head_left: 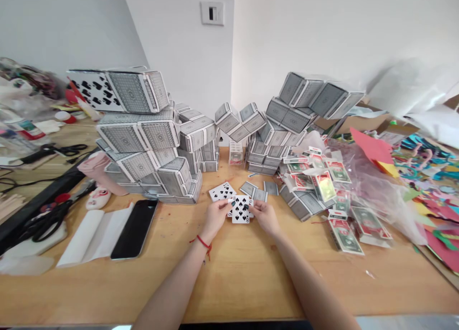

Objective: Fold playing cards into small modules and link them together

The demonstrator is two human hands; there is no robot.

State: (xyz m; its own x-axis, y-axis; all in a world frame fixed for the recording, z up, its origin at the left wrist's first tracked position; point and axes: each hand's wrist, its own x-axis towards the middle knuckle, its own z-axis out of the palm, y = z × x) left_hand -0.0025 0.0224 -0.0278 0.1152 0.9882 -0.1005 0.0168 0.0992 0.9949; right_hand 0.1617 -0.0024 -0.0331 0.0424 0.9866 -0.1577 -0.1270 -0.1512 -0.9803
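Note:
Both my hands meet at the middle of the wooden table [229,272]. My left hand [215,217] and my right hand [264,215] pinch the two sides of a spade playing card [240,209], held face up between them. A red string circles my left wrist. Just beyond the held card lie another face-up spade card [222,191] and a few face-down cards [258,190]. Behind them rise piles of boxes folded from grey-backed cards: a tall pile on the left [147,138] and another on the right [287,124].
A black phone [135,228] and white folded paper [91,234] lie to the left, with scissors [46,220] further left. Wrapped card decks [344,225] and crumpled plastic [369,181] sit on the right, coloured paper scraps [430,177] beyond. A wall switch [212,13] is above.

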